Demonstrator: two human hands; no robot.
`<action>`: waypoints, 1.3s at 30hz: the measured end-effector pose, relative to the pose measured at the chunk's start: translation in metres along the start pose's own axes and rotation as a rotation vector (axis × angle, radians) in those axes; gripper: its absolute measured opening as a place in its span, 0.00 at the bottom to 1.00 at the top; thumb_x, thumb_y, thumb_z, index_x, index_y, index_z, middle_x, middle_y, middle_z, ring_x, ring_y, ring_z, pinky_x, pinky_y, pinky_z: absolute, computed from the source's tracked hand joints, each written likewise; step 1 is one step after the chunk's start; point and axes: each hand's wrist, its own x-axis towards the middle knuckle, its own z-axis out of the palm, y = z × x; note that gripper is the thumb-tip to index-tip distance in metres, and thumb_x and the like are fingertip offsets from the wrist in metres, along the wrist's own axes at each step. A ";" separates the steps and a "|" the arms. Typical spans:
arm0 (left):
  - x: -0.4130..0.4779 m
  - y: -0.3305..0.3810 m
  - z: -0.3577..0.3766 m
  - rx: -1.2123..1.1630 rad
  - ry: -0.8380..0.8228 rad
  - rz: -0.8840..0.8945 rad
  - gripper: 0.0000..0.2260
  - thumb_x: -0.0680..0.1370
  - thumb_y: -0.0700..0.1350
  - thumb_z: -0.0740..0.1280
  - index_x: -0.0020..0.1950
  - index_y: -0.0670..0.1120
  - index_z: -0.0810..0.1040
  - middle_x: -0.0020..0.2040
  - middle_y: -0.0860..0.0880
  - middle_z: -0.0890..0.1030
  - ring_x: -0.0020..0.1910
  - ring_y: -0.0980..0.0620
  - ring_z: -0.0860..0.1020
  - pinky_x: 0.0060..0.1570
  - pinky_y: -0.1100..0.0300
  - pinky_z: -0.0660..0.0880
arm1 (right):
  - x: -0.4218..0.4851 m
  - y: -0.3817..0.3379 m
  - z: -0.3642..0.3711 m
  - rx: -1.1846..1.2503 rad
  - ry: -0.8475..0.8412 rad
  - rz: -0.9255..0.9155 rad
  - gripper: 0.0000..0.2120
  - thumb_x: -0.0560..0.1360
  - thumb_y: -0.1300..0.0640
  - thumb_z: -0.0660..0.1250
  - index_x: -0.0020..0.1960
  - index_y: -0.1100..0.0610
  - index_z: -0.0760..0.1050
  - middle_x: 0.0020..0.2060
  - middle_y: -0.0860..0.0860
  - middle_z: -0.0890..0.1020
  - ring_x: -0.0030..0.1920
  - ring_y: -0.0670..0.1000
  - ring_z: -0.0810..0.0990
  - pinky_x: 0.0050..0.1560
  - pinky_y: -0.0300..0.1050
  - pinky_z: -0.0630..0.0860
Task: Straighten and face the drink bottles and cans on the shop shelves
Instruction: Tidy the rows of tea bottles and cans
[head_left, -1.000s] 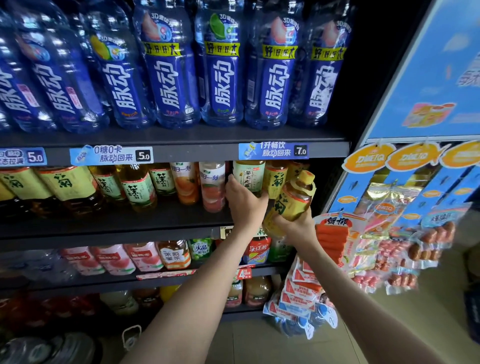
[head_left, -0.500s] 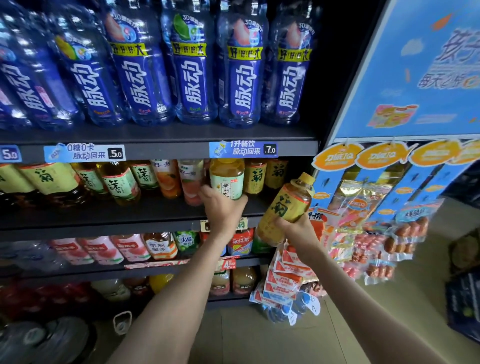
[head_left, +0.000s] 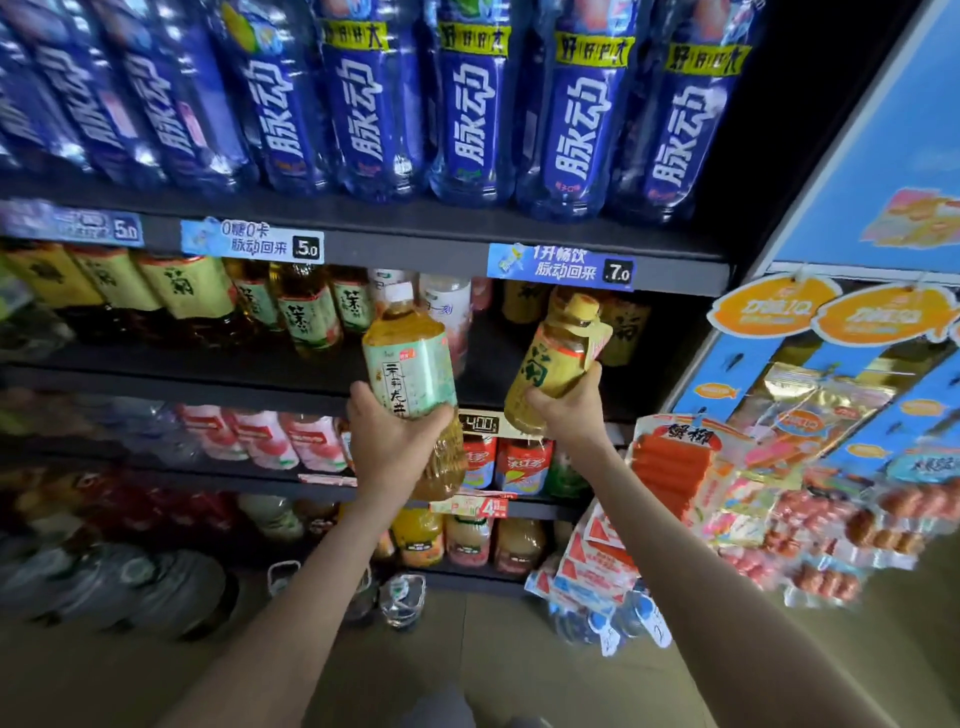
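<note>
My left hand (head_left: 397, 441) grips a large tea bottle with a pale green label and white cap (head_left: 408, 364), held upright in front of the second shelf (head_left: 182, 382). My right hand (head_left: 563, 410) grips the lower half of a tea bottle with a yellow label and yellow cap (head_left: 558, 358), tilted to the right, just off the same shelf. Behind them stand more yellow-label bottles (head_left: 626, 327) and pink drink bottles (head_left: 449, 306). Green-label tea bottles (head_left: 309, 312) line the shelf to the left.
Big blue-label bottles (head_left: 467, 104) fill the top shelf. Lower shelves hold pink bottles (head_left: 265, 436), red-label drinks (head_left: 519, 462) and juice (head_left: 418, 535). A blue display rack (head_left: 883, 156) with hanging snack packets (head_left: 675, 467) juts out at the right. Water jugs (head_left: 156, 587) sit on the floor.
My left hand has pulled the green-label bottle off the second shelf and now holds it out in front. The right hand still holds the yellow-label bottle. The view has shifted right.
</note>
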 end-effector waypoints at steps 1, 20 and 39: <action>0.002 -0.003 -0.002 -0.001 -0.004 -0.004 0.31 0.56 0.60 0.74 0.52 0.49 0.65 0.50 0.47 0.75 0.45 0.49 0.77 0.41 0.47 0.79 | 0.004 0.001 0.008 0.004 -0.004 -0.010 0.36 0.68 0.60 0.75 0.68 0.58 0.58 0.54 0.53 0.75 0.54 0.52 0.77 0.53 0.47 0.76; 0.026 -0.006 -0.019 -0.022 -0.126 0.035 0.26 0.64 0.51 0.77 0.53 0.46 0.66 0.50 0.48 0.72 0.44 0.56 0.74 0.32 0.64 0.70 | 0.028 -0.018 0.062 -0.411 0.168 -0.055 0.34 0.76 0.67 0.63 0.76 0.58 0.51 0.67 0.61 0.67 0.63 0.61 0.70 0.54 0.47 0.69; -0.019 -0.024 -0.162 0.111 -0.083 -0.120 0.33 0.55 0.61 0.75 0.54 0.51 0.69 0.49 0.49 0.76 0.44 0.53 0.78 0.37 0.54 0.77 | -0.146 -0.102 0.170 -0.091 -0.573 0.202 0.32 0.60 0.43 0.79 0.58 0.55 0.73 0.49 0.49 0.82 0.49 0.48 0.81 0.51 0.49 0.79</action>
